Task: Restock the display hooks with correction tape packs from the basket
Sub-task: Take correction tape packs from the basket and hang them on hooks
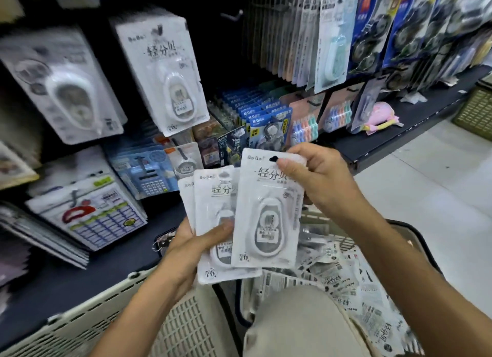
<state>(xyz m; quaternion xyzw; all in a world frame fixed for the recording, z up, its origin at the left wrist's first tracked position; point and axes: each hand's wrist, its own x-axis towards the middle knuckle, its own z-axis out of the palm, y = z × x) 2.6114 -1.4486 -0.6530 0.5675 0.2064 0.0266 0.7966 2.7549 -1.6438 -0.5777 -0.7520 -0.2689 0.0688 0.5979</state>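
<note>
My left hand [186, 245] grips a fanned stack of white correction tape packs [213, 218] from below, thumb across the front. My right hand [316, 181] pinches the top edge of the front pack [266, 213] near its hang hole. Beneath both hands the cream basket [170, 327] holds several more packs [343, 279] lying loose. Matching packs hang on a display hook [165, 74] up to the left. A bare hook [231, 15] juts out at the top centre.
Shelves carry calculators [149, 175], blue M&G packs [269, 125] and other blister cards [332, 39] on hooks to the right. A dark shelf edge [372, 149] runs right toward a second basket [476, 111] on the pale floor. My knee [298, 324] sits below the basket.
</note>
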